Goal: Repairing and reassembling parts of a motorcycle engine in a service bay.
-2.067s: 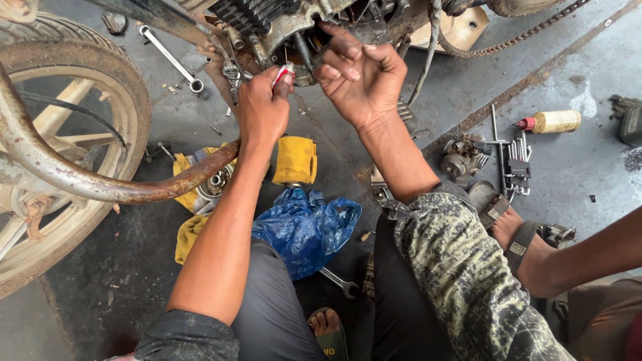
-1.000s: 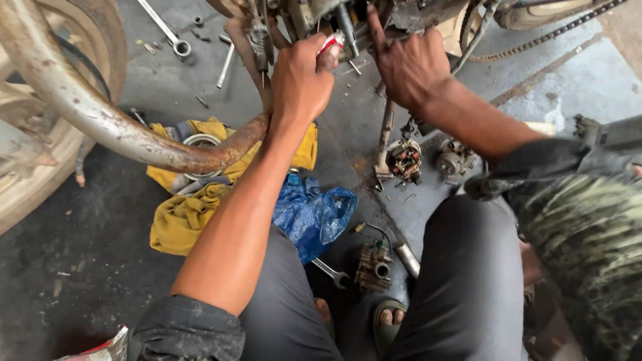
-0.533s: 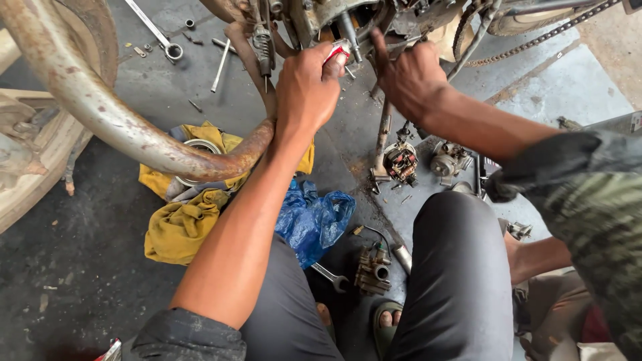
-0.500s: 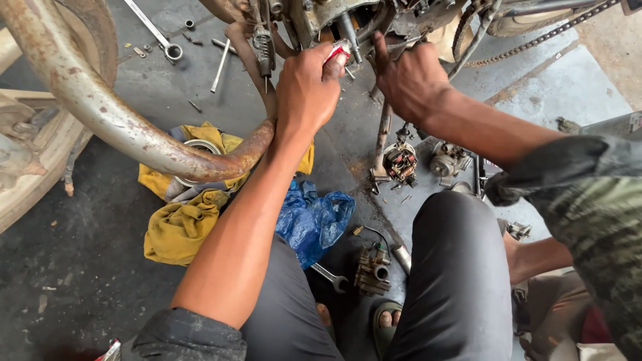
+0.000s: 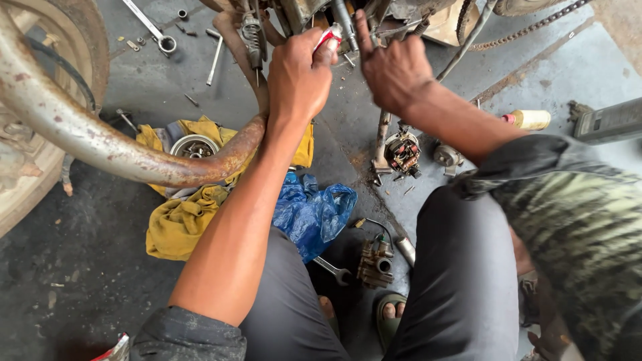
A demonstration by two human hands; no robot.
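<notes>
Under the engine (image 5: pixel 348 13), left hand (image 5: pixel 297 80) grips a red tube (image 5: pixel 329 37).

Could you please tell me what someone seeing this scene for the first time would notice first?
Most striking are the two hands at the top centre: the left hand closes its grip on a small red-and-white tube, with the right hand beside it at the engine parts. A rusty curved exhaust pipe sweeps across the left, over a yellow cloth, with a blue plastic bag below.
</notes>
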